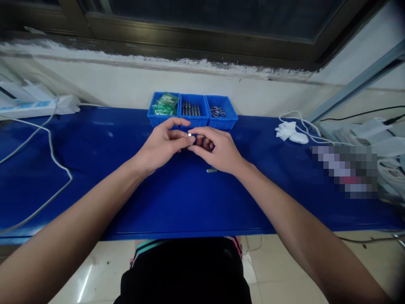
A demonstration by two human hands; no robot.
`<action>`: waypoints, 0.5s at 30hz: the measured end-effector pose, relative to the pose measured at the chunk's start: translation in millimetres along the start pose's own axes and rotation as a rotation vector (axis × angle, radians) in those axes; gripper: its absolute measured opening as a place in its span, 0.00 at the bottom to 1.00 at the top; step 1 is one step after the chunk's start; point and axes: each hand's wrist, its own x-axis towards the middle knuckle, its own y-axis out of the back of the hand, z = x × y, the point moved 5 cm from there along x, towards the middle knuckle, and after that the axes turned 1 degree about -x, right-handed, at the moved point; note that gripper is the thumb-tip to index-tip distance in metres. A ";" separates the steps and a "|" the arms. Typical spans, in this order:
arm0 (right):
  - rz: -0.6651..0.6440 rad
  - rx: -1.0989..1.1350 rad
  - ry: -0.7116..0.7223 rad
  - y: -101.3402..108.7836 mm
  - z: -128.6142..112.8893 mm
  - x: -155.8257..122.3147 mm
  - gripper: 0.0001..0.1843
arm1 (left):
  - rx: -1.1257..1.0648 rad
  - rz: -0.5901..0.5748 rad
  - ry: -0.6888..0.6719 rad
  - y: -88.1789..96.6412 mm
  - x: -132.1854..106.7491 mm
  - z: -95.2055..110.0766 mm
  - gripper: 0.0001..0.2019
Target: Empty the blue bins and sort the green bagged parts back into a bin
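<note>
Over the blue table, my left hand (167, 141) and my right hand (218, 147) meet fingertip to fingertip. Between them is a small shiny metal piece (190, 135), mostly covered by the fingers, so its kind is unclear. Thumb and fingers of my left hand pinch it; the right thumb and forefinger close on it from the other side. A short silvery metal part (211, 170) lies on the table just below my right hand. Behind the hands stand three blue bins: a left bin (153, 120) with green plastic bags, a middle bin (202, 122) with grey metal tubes, a right bin (226, 123) with small shiny parts.
A white power strip (63, 105) with cables sits at the back left. To the right are a crumpled tissue (285, 130), a white earbud case (298, 138), white cords and a blurred-out object (348, 171). The table's front edge (190, 234) runs before my lap.
</note>
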 end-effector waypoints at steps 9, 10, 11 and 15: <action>0.099 -0.248 -0.267 55.6 34.8 49.9 0.18 | -0.097 0.255 0.015 11.6 -0.2 -0.7 0.24; 0.054 -0.300 -0.296 58.7 42.4 61.0 0.18 | -0.096 0.267 0.018 13.3 0.4 -1.1 0.24; -0.007 -0.349 -0.321 59.3 49.6 72.1 0.17 | -0.092 0.275 0.019 14.8 1.0 -1.4 0.24; -0.283 -0.515 -0.408 41.4 72.9 110.3 0.17 | -0.064 0.268 0.021 17.0 2.7 -1.4 0.22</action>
